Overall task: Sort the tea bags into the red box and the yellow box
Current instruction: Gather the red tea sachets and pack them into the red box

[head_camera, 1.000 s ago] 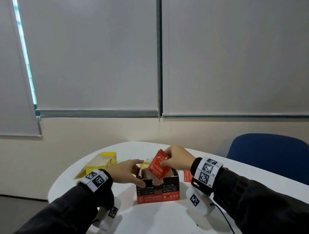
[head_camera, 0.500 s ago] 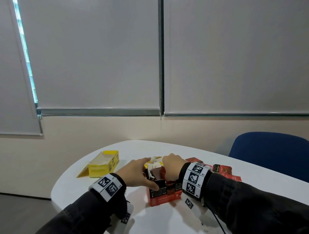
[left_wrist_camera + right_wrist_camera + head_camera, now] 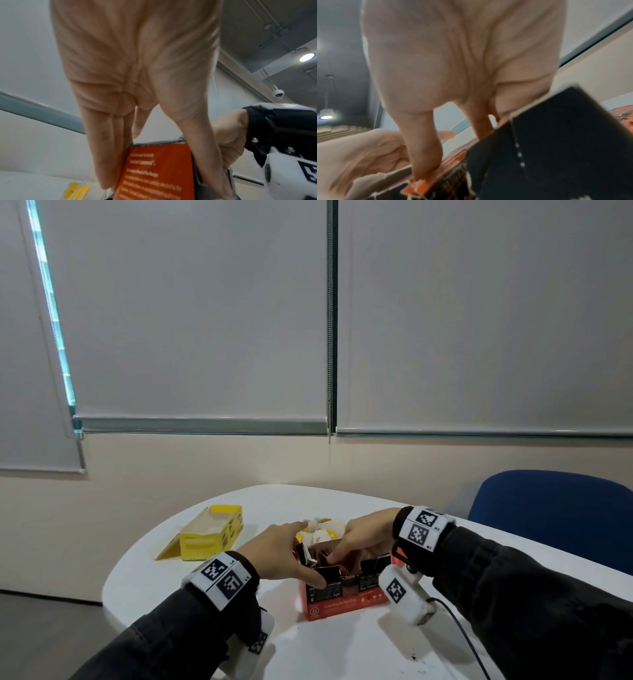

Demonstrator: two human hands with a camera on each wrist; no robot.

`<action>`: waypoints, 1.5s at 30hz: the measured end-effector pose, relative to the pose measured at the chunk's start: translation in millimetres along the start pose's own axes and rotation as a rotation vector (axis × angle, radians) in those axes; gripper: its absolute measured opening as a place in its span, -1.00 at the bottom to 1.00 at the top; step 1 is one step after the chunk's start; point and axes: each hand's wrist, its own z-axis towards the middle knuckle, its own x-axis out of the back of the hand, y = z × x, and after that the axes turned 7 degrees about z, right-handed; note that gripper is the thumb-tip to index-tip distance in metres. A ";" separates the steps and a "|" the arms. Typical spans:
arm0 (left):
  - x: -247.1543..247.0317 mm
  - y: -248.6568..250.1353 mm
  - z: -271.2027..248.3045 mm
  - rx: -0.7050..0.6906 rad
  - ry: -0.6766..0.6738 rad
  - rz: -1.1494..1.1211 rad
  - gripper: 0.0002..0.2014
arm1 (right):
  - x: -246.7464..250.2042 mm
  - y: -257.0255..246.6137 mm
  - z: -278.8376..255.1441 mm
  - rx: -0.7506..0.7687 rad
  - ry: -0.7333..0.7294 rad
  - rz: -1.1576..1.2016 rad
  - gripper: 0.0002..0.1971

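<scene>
The red box (image 3: 346, 599) stands open on the white table (image 3: 164, 583), near its front. My left hand (image 3: 301, 556) grips the box's left end, thumb on the front and fingers (image 3: 106, 162) flat along the orange side (image 3: 157, 175). My right hand (image 3: 342, 553) reaches into the top of the box, where the thumb (image 3: 423, 155) pinches a red tea bag (image 3: 423, 188) beside a black flap (image 3: 556, 148). The yellow box (image 3: 212, 532) lies open at the left. Behind the red box is a pile of yellow and white tea bags (image 3: 320, 530).
A blue chair (image 3: 555, 515) stands beyond the table's right side. More red tea bags (image 3: 624, 116) lie to the right of the red box, mostly hidden by my right wrist in the head view. A black cable (image 3: 462, 631) trails from the right wrist camera.
My right hand has brought the red tea bag down from above the red box into its open top. My left hand has kept its hold on the box's left end.
</scene>
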 end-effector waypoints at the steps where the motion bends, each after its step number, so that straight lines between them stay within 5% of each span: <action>1: -0.1 0.2 0.2 -0.002 -0.001 -0.003 0.07 | -1.0 -0.8 0.2 0.001 0.016 -0.058 -0.30; 3: -0.6 -0.3 0.7 -0.001 -0.002 -0.008 0.07 | -4.0 -2.9 -2.0 0.019 0.052 -0.152 -0.21; 11: -0.7 -1.6 2.8 -0.014 -0.003 -0.016 0.04 | -22.4 -3.9 -4.8 0.117 0.274 -0.211 -0.44; 16: 1.8 -7.6 4.6 -0.018 -0.043 -0.013 0.13 | -7.7 -1.9 -22.1 0.188 0.170 -0.002 -0.56; 20: 4.4 -13.4 3.9 -0.020 -0.068 -0.036 0.17 | 40.4 10.6 -13.3 0.313 0.452 0.271 -0.66; 23: 9.3 -15.6 0.9 -0.018 -0.104 -0.020 0.31 | 84.2 31.8 -0.3 0.320 0.628 0.181 -0.81; 27: 12.8 -19.5 0.3 -0.023 -0.122 0.002 0.36 | 96.7 74.9 26.2 -0.051 0.367 -0.335 -0.21; 31: 14.8 -26.9 2.9 -0.028 -0.127 -0.008 0.42 | 84.0 107.1 46.5 -0.174 0.179 -0.390 0.17; 34: 19.0 -35.6 5.0 -0.013 -0.152 -0.001 0.33 | 78.9 111.8 46.0 -0.158 0.153 -0.470 0.12; 39: 26.8 -44.4 6.1 0.037 -0.202 0.023 0.08 | 71.8 111.7 29.6 -0.051 0.217 -0.421 -0.31; 45: 26.9 -35.9 8.3 0.055 -0.157 0.142 0.19 | 60.0 122.5 8.1 0.002 0.229 -0.384 -0.38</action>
